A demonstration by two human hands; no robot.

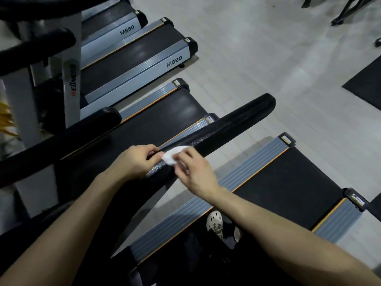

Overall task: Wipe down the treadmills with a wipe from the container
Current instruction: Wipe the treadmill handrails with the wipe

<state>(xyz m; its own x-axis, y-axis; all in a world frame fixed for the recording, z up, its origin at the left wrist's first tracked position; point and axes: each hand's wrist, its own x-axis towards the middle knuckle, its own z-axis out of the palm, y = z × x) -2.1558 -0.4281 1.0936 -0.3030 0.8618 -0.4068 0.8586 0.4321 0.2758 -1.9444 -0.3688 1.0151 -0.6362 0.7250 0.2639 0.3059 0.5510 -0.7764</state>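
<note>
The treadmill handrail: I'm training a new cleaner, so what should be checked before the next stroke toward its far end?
1. Wipe on the handrail: ok, it lies on the rail's top.
2. Right hand has the wipe: ok, its fingers pinch the near edge, though the hand is blurred.
3. Left hand steadies: ok, it grips the handrail just beside the wipe.
4. Path to the rounded far end: ok, nothing rests on the rail there.
5. Wipe wet enough: cannot tell.
6. Container at hand for a fresh wipe: cannot tell, it is not in view.
</note>
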